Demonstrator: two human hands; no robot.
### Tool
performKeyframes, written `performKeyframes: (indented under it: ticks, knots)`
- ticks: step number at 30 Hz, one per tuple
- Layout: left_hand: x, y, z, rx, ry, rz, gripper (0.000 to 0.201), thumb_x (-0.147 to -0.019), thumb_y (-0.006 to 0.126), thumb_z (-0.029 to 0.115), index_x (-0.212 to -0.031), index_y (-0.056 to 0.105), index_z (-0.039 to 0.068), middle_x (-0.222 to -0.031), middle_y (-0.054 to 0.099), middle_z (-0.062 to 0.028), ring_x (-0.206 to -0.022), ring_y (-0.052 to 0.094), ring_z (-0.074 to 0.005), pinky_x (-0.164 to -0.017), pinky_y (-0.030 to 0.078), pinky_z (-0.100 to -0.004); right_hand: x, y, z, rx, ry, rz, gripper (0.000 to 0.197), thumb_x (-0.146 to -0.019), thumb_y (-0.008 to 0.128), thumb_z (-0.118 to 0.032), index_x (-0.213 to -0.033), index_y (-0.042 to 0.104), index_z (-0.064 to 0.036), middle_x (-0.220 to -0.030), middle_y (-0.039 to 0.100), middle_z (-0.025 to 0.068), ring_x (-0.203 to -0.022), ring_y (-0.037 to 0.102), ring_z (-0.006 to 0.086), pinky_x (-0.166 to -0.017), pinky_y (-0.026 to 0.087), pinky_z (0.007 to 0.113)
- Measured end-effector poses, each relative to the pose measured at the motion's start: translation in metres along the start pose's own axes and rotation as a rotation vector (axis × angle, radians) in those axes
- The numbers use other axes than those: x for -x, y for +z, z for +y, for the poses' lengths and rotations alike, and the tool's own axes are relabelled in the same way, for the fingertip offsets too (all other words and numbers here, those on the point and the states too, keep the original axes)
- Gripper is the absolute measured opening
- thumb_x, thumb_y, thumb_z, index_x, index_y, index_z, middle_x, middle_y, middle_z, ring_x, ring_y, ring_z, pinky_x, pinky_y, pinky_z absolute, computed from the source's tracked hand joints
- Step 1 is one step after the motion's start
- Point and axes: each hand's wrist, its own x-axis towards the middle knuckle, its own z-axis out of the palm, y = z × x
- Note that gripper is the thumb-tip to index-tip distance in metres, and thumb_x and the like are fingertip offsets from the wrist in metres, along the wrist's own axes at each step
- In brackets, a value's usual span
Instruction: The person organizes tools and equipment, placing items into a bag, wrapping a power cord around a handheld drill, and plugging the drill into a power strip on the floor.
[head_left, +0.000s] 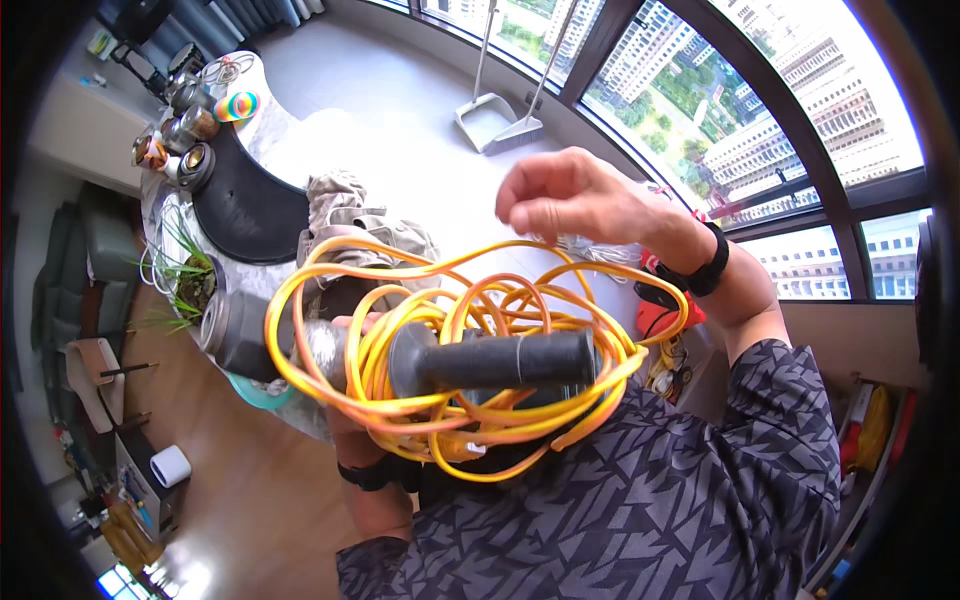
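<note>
Tall windows [605, 48] are curving along the right side of the room, with high-rise blocks [745, 155] showing through them. Below, a dustpan [487, 122] and a broom [515, 132] are standing on the pale floor [370, 50]. On your left, a white table [275, 125] is bearing a black curved panel [245, 200], several jars [198, 122], a rainbow-striped coil [238, 106] and a potted plant [190, 275], while a crumpled grey-beige cloth [375, 230] is lying beside the panel. Directly in front of your patterned shirt [620, 480], a tangled yellow-orange cable [372, 375] is looping in wide turns, and a black handle [500, 362] is sticking out across it, its round flange [408, 360] pointing left. Your left hand [362, 322] is sitting mostly behind those loops, with only a bit of it showing; whether it is clenching around anything, I cannot tell. Your right hand [570, 195] is hovering above the top loops, released, its fingers curling loosely and nothing showing between them. A black band [713, 262] is circling each wrist.
</note>
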Motion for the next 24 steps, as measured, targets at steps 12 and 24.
performKeyframes:
  ticks: [12,24]
  knots:
    - [-0.003,0.011,-0.008,0.078,-0.153,-0.049,0.039,-0.09,0.064,0.027,-0.118,0.053,0.002,-0.112,0.063,-0.0131,-0.105,0.06,-0.0223,-0.095,0.048,-0.0355,-0.021,0.026,0.047,-0.366,0.341,-0.54,0.04,-0.097,0.057,-0.038,-0.089,0.065,0.0009,-0.061,0.055,0.0006,-0.045,0.046,0.0071,-0.039,0.034,0.022]
    - [-0.02,-0.05,0.01,-0.591,0.056,-0.179,0.054,-0.086,0.069,0.029,-0.126,0.05,-0.001,-0.122,0.059,-0.0144,-0.109,0.06,-0.0238,-0.097,0.047,-0.0372,-0.038,0.07,0.032,-0.794,0.212,0.042,0.021,-0.094,0.064,-0.022,-0.085,0.064,-0.0031,-0.068,0.061,0.0009,-0.052,0.052,0.0066,-0.045,0.04,0.02]
